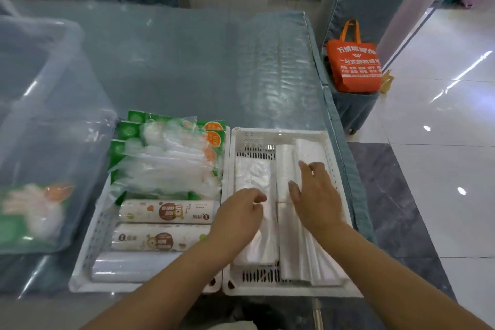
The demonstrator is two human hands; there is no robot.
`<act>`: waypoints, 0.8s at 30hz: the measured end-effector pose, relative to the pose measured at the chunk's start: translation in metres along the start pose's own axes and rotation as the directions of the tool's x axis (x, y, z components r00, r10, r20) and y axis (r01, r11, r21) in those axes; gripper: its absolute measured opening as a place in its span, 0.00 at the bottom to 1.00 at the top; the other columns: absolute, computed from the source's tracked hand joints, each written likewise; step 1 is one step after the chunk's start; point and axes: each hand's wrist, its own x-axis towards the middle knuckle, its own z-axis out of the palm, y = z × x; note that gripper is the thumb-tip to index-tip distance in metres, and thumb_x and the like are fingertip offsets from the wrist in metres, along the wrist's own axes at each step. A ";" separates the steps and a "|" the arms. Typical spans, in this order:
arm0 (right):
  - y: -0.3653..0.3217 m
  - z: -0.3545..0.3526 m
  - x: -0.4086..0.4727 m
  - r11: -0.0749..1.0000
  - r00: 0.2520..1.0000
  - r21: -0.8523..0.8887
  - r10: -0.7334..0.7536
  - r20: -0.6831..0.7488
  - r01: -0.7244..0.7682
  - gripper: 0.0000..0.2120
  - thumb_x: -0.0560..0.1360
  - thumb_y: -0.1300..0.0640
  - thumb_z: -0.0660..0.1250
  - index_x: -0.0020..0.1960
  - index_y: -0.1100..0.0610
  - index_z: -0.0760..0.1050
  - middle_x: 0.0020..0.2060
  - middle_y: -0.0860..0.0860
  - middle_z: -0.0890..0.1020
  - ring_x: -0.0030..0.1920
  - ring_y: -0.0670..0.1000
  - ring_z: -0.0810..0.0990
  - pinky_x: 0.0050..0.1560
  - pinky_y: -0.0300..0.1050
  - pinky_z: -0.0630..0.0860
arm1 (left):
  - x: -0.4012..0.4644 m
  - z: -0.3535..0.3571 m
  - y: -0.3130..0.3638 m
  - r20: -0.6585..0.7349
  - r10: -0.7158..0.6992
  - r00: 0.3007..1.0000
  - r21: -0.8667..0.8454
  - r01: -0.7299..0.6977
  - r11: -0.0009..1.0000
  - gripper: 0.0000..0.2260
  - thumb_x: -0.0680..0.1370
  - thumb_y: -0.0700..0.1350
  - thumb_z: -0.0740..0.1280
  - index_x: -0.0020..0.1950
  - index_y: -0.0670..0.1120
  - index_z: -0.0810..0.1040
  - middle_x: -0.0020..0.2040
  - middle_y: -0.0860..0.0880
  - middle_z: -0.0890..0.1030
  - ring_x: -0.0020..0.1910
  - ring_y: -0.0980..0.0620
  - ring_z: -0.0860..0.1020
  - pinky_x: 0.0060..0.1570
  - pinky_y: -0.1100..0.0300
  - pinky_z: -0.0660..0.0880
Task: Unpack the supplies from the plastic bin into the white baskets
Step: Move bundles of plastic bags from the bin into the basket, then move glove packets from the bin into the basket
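Note:
Two white baskets sit side by side at the table's near edge. The right basket [278, 135] holds flat packs of clear plastic bags [251, 174]. My left hand [238, 215] rests curled on the left pack. My right hand [316, 195] lies flat, fingers spread, on the right bundle [308, 262]. The left basket [91, 249] holds green-labelled packs of disposable gloves [168, 158], two printed rolls [166, 211] and a plain white roll [128, 266]. The clear plastic bin [40, 104] stands at the left with one green glove pack [32, 211] inside.
The table carries a blue cloth under clear plastic sheeting [187, 61]. Its right edge drops to a tiled floor [434, 169]. A blue-covered chair with an orange shopping bag [353, 64] stands beyond the right corner.

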 end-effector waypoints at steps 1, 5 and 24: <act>-0.011 -0.003 0.008 0.999 0.999 0.025 -0.041 -0.031 0.042 0.20 0.75 0.52 0.63 0.64 0.59 0.69 0.55 0.54 0.73 0.50 0.54 0.76 0.42 0.45 0.75 | -0.001 -0.009 -0.006 -0.045 -0.014 0.999 -0.013 0.013 1.000 0.12 0.77 0.43 0.60 0.56 0.53 0.77 0.57 0.54 0.79 0.54 0.57 0.76 0.52 0.62 0.71; -0.067 -0.013 0.028 0.964 0.967 0.109 -0.234 -0.096 0.244 0.14 0.72 0.58 0.67 0.56 0.59 0.75 0.51 0.56 0.77 0.51 0.56 0.75 0.47 0.49 0.77 | -0.010 -0.055 -0.030 -0.280 -0.034 0.959 -0.003 0.034 0.999 0.09 0.75 0.44 0.63 0.51 0.55 0.78 0.49 0.57 0.80 0.44 0.58 0.75 0.43 0.64 0.70; -0.196 0.029 0.034 0.800 0.813 0.146 -0.564 -0.145 0.581 0.04 0.71 0.60 0.66 0.38 0.56 0.76 0.32 0.50 0.80 0.36 0.53 0.77 0.48 0.43 0.68 | 0.008 -0.196 -0.143 -0.330 0.439 0.836 0.422 -0.285 0.861 0.09 0.64 0.35 0.74 0.37 0.46 0.78 0.43 0.49 0.83 0.57 0.46 0.77 0.60 0.57 0.65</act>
